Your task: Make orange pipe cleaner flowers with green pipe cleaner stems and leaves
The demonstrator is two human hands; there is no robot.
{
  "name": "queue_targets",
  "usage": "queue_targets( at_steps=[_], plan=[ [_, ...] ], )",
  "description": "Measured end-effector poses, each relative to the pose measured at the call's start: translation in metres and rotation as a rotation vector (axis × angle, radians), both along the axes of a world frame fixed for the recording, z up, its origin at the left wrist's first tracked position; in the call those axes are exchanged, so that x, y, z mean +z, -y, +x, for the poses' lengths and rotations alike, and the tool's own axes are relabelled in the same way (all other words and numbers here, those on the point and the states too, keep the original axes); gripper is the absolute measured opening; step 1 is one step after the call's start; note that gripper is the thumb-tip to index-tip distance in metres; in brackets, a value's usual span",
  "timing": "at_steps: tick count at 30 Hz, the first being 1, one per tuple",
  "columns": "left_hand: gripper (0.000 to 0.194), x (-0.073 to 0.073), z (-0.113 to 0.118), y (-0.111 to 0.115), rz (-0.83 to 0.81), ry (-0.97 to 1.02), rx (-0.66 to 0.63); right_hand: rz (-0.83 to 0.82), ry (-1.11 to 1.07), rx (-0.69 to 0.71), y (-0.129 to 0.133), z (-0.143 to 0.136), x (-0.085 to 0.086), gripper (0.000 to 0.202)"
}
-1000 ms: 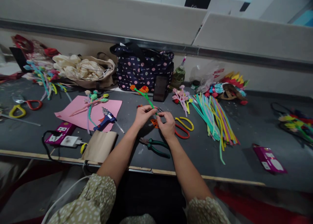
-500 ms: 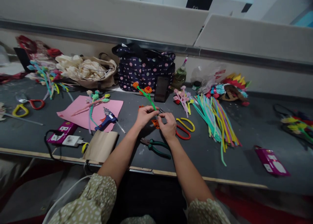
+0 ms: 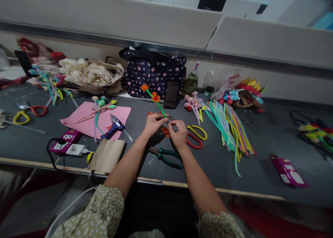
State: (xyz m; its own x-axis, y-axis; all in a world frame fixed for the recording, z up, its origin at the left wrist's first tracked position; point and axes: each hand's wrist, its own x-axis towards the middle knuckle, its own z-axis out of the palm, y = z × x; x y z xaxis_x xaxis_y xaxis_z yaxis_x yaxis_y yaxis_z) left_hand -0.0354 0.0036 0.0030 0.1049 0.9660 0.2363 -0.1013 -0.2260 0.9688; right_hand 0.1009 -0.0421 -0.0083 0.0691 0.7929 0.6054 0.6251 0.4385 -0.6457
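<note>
Both hands meet over the middle of the dark table, at the lower end of a pipe-cleaner flower (image 3: 160, 108). It has a green fuzzy stem and orange blossoms, and leans up to the left. My left hand (image 3: 155, 123) is closed in a pinch on the stem. My right hand (image 3: 179, 132) pinches the stem's bottom end; the fingertips hide that spot. Beneath the hands lies an orange fuzzy piece (image 3: 165, 131). Scissors with red and yellow handles (image 3: 199, 132) lie partly behind my right hand. Green-handled pliers (image 3: 166, 156) rest nearer to me, between my forearms.
Right of the hands lies a bundle of coloured pipe cleaners (image 3: 229, 127). A phone (image 3: 171, 94) leans against a dotted bag (image 3: 153, 71). To the left are a blue glue gun (image 3: 114, 126), pink paper (image 3: 122, 113), brown card (image 3: 108, 155) and a purple power strip (image 3: 66, 141).
The flower has turned about its stem between my fingers, and its lower blossoms have shifted slightly left and down. Both hands stay nearly in place.
</note>
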Motion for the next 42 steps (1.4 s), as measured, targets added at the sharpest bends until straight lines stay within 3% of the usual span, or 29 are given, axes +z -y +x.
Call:
queue_targets(
  at_steps=[7,12,21,25,34,42],
  plan=[
    [0.03,-0.0028,-0.0011,-0.0019,0.043,-0.05,-0.004,-0.017,-0.03,0.014,0.0001,-0.0006,0.0021,0.01],
    [0.026,-0.0042,-0.0025,-0.0026,0.075,-0.064,-0.001,-0.094,-0.208,0.033,0.0003,-0.0013,0.0013,0.012],
    [0.025,-0.0003,-0.0058,0.0008,0.093,-0.056,-0.04,-0.378,-0.675,0.258,-0.007,-0.0012,-0.0025,0.018],
    [0.024,0.0025,-0.0063,0.0025,0.086,-0.052,-0.064,-0.438,-0.747,0.322,-0.0054,-0.0017,0.0008,0.018],
    [0.026,0.0052,-0.0048,0.0017,0.003,0.043,-0.062,-0.372,-0.632,0.313,-0.0065,-0.0012,0.0019,0.018],
    [0.031,0.0034,-0.001,0.0033,0.022,0.014,-0.061,-0.055,-0.135,-0.01,0.0007,-0.0019,0.0006,0.011]
  ],
)
